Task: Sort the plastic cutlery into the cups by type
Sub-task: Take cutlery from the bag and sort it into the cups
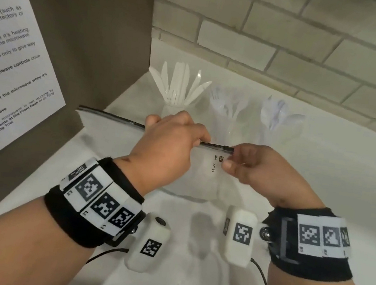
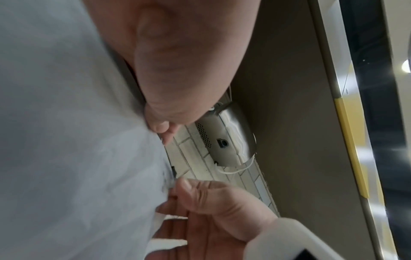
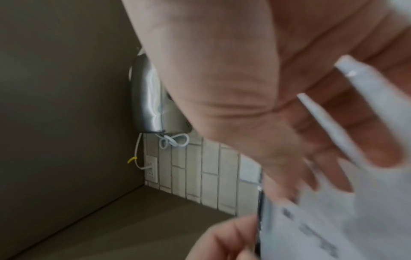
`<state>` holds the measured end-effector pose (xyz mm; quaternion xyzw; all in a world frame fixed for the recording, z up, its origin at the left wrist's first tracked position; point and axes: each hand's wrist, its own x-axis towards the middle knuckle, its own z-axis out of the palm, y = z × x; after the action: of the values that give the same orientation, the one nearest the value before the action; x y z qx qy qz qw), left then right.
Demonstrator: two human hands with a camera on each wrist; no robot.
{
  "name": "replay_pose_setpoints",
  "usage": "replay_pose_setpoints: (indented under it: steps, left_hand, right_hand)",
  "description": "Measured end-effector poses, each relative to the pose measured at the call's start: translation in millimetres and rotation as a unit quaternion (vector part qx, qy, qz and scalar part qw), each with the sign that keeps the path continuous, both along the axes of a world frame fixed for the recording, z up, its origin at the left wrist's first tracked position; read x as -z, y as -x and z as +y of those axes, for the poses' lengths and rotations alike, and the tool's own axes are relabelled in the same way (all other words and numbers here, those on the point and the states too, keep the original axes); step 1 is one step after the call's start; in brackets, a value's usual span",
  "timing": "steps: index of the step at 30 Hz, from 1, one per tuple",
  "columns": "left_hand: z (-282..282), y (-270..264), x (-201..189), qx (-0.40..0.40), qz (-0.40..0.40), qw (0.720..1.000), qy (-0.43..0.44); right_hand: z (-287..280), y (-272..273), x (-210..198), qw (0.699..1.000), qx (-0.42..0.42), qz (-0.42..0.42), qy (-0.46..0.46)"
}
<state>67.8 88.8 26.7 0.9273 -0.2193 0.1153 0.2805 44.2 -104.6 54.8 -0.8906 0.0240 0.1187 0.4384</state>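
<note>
Both hands hold a clear zip bag [image 1: 201,179] upright above the white counter. My left hand [image 1: 196,140] grips the bag's black zip strip [image 1: 112,116] at the top edge. My right hand [image 1: 231,156] pinches the black slider [image 1: 228,148] on that strip, close beside the left fingers. Behind the bag stand three clear cups: white knives [image 1: 179,84] on the left, clear forks [image 1: 228,107] in the middle, clear spoons [image 1: 277,114] on the right. The left wrist view shows the bag [image 2: 66,140] filling its left side. The bag [image 3: 333,219] is blurred in the right wrist view.
A brown panel with a printed notice [image 1: 10,60] rises at the left. A tiled wall [image 1: 297,36] runs behind the cups. The white counter [image 1: 348,180] stretches to the right. A metal wall unit [image 3: 146,98] and a socket [image 3: 151,168] show in the right wrist view.
</note>
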Motion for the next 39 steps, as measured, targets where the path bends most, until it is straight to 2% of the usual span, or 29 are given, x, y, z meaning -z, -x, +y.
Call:
replay_pose_setpoints:
  steps: [4, 9, 11, 14, 17, 20, 22, 25, 27, 29, 31, 33, 35, 37, 39]
  left_hand:
    - [-7, 3, -9, 0.020, -0.010, 0.999, 0.041]
    - [-15, 0, -21, 0.014, 0.005, 0.999, 0.052]
    - [-12, -1, -21, 0.000, -0.012, 1.000, 0.022]
    - [7, -4, -22, -0.064, -0.057, 0.995, -0.051]
    - [39, -11, -25, -0.172, -0.057, 0.982, -0.048]
    - [56, -16, -20, -0.213, -0.048, 0.976, -0.005]
    - [54, -13, -18, -0.205, -0.062, 0.977, 0.023]
    - [45, -7, -19, -0.159, -0.074, 0.981, 0.087]
    - [40, -5, -20, -0.133, -0.062, 0.980, 0.132]
    - [41, -6, -20, -0.147, -0.066, 0.980, 0.114]
    - [47, -9, -19, -0.200, -0.058, 0.976, 0.065]
    - [57, -9, -18, -0.225, -0.044, 0.969, 0.088]
    - [61, -6, -18, -0.230, -0.020, 0.961, 0.153]
    - [54, 0, -22, -0.218, 0.092, 0.940, 0.245]
    - [39, 6, -28, -0.190, 0.256, 0.895, 0.312]
  right_hand:
    - [10, -3, 7, 0.994, 0.055, -0.056, -0.075]
    - [17, -5, 3, 0.990, 0.054, -0.109, -0.072]
    - [16, -5, 3, 0.987, 0.079, -0.117, -0.070]
    - [1, -7, 2, 0.973, 0.159, -0.150, -0.074]
    - [-22, -6, -3, 0.962, 0.220, -0.162, -0.024]
    - [-37, -6, -10, 0.971, 0.171, -0.086, 0.143]
    - [-28, -7, -18, 0.955, 0.125, -0.086, 0.256]
    - [5, -13, -30, 0.952, 0.053, -0.189, 0.233]
    - [27, -20, -30, 0.956, -0.020, -0.191, 0.222]
    - [42, -26, -27, 0.955, -0.075, -0.159, 0.238]
    - [47, -31, -23, 0.957, -0.077, -0.147, 0.238]
    - [47, -33, -18, 0.967, -0.047, -0.151, 0.198]
    - [49, -34, -15, 0.977, -0.015, -0.159, 0.140]
    - [56, -32, -15, 0.981, -0.007, -0.161, 0.105]
    - [66, -28, -16, 0.985, -0.023, -0.157, 0.064]
